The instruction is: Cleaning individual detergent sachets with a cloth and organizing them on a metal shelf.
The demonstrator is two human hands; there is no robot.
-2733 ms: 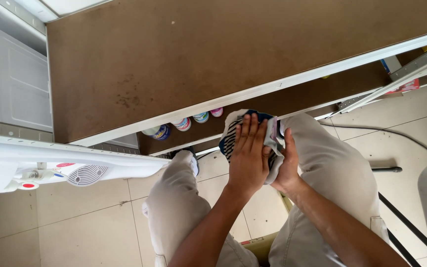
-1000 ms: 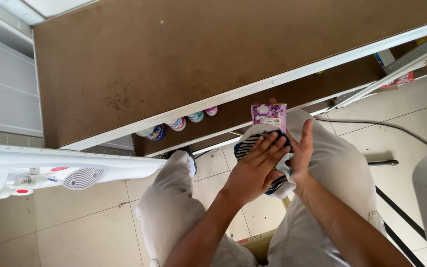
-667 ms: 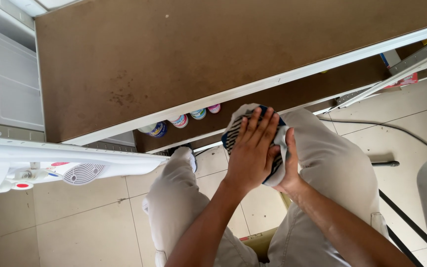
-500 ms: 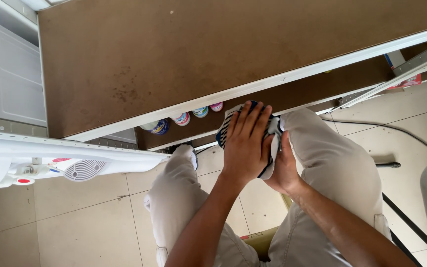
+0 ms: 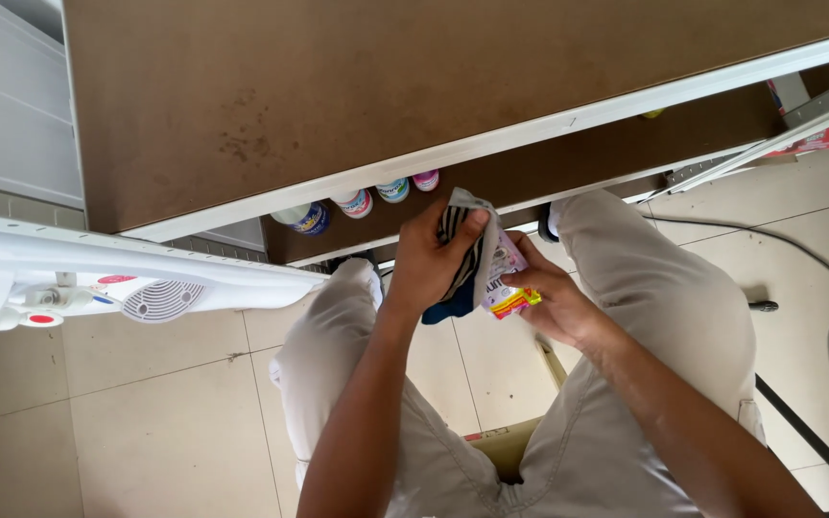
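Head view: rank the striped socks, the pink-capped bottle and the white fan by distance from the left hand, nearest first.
1. Striped socks: held in the left hand.
2. Pink-capped bottle: just above, under the table edge.
3. White fan: far left.

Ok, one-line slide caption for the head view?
Seated person's left hand and right hand hold striped socks with a paper label beside a brown table.
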